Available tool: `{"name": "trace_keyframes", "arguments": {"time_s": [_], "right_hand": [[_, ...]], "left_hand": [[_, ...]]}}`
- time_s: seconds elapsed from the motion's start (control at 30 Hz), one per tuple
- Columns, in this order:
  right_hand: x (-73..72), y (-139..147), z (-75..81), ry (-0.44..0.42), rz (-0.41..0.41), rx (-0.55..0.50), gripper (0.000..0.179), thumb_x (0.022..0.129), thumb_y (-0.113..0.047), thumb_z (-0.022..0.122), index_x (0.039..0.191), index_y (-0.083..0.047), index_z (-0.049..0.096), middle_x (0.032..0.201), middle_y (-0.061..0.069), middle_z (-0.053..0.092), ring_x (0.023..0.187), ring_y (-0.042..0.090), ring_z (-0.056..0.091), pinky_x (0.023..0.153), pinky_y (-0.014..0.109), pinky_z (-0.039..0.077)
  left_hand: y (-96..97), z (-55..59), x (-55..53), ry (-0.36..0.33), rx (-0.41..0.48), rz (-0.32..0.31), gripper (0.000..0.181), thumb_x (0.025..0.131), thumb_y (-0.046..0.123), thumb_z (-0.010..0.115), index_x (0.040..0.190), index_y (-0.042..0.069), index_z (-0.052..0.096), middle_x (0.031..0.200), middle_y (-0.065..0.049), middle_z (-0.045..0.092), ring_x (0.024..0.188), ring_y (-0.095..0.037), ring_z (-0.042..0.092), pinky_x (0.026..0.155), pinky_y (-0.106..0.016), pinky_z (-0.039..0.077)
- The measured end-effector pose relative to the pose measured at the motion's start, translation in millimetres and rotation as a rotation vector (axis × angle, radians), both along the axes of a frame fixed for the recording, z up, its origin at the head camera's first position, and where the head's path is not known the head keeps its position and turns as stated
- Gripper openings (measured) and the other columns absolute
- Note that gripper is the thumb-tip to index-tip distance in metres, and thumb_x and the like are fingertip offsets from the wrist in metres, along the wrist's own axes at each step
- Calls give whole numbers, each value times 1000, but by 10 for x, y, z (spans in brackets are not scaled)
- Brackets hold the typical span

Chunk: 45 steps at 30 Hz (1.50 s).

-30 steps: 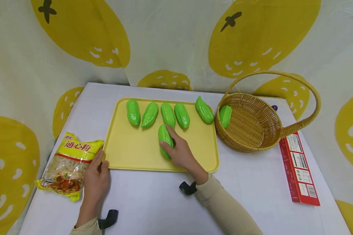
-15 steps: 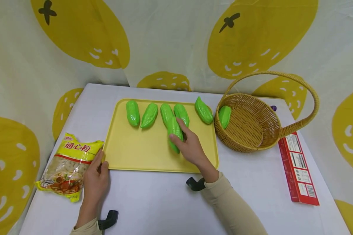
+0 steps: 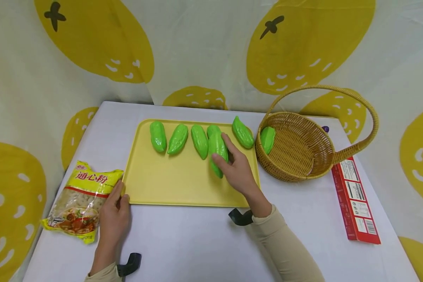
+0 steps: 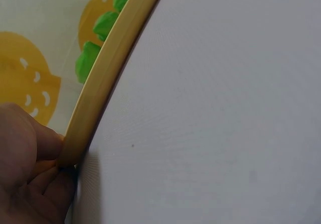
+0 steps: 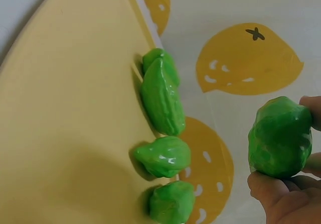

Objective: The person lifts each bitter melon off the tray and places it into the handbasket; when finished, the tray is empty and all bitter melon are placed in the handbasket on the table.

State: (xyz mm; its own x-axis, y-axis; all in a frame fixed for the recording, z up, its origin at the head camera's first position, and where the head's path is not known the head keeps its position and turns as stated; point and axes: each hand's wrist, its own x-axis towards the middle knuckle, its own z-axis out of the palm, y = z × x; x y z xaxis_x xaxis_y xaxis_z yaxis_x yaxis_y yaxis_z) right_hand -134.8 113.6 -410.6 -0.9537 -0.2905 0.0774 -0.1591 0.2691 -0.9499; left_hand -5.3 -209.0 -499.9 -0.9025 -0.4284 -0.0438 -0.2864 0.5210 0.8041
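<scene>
My right hand (image 3: 241, 176) holds a green toy bitter melon (image 3: 217, 152) between thumb and fingers, above the right part of the yellow tray (image 3: 162, 184). In the right wrist view this bitter melon (image 5: 281, 136) is lifted, its end facing the camera. Along the tray's far side lie several like it; the held one overlaps another bitter melon (image 3: 213, 128) in the head view. At the tray's near left corner rests my left hand (image 3: 114, 219). The left wrist view shows its thumb and fingers pinching the tray's rim (image 4: 95, 93).
Right of the tray stands a wicker basket (image 3: 292, 176) with a tall handle and one bitter melon (image 3: 267, 140) inside. A red box (image 3: 356, 201) lies beside it, and a small purple item (image 3: 325, 129) behind. A pasta bag (image 3: 81, 199) lies at left, against my left hand.
My right hand has carried the bitter melon right and a little toward the back, uncovering the middle one in the row. The left hand stays at the tray's corner.
</scene>
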Motion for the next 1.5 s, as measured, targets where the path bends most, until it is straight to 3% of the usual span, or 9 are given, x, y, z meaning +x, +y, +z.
{"name": "trace_keyframes", "arguments": {"time_s": [0.23, 0.43, 0.53, 0.7, 0.83, 1.03, 1.5], "right_hand": [[-29, 57, 28, -4, -41, -21, 70, 103, -25, 62, 162, -12, 27, 168, 6, 29, 151, 23, 37, 121, 43, 40], [-55, 157, 74, -35, -56, -63, 70, 103, -26, 61, 163, -20, 25, 168, 4, 29, 147, 20, 43, 108, 18, 48], [-65, 203, 90, -36, -60, -97, 70, 104, -25, 61, 163, -19, 24, 167, 6, 31, 145, 21, 46, 100, 12, 51], [-89, 267, 94, -23, -72, -132, 71, 104, -22, 60, 163, -17, 23, 164, 12, 35, 140, 26, 51, 94, 12, 54], [-112, 340, 90, -27, -93, -152, 72, 104, -22, 59, 164, -14, 19, 166, 9, 33, 137, 26, 52, 92, 12, 54], [-146, 488, 107, -70, -138, -191, 73, 105, -26, 58, 165, -20, 16, 171, 2, 21, 143, 23, 45, 95, 10, 52], [-182, 737, 117, -74, -221, -223, 72, 105, -23, 57, 164, -17, 18, 172, 5, 18, 146, 26, 40, 94, 9, 53]], "left_hand": [[-4, -13, -5, -1, -10, 1, 51, 108, 17, 49, 157, 9, 37, 165, -5, 35, 153, -23, 34, 122, -46, 34], [0, 3, -15, -7, -10, -8, 51, 108, 18, 48, 157, 8, 36, 165, -6, 34, 154, -25, 33, 122, -48, 34], [0, 7, -15, -9, -8, -9, 52, 108, 19, 48, 158, 9, 35, 166, -5, 34, 154, -24, 33, 122, -48, 34], [-1, 0, 6, -22, -2, -6, 51, 109, 20, 46, 158, 10, 35, 166, -4, 33, 154, -24, 33, 122, -47, 34], [-2, -6, 13, -19, -1, -6, 51, 109, 20, 47, 158, 10, 35, 166, -4, 34, 154, -24, 33, 122, -44, 34], [3, -10, 19, -12, 1, -3, 51, 109, 20, 48, 157, 9, 36, 165, -5, 34, 153, -24, 34, 121, -45, 34], [2, -23, 12, -1, -15, 0, 50, 108, 18, 49, 156, 9, 38, 165, -4, 36, 152, -24, 36, 121, -43, 35]]}}
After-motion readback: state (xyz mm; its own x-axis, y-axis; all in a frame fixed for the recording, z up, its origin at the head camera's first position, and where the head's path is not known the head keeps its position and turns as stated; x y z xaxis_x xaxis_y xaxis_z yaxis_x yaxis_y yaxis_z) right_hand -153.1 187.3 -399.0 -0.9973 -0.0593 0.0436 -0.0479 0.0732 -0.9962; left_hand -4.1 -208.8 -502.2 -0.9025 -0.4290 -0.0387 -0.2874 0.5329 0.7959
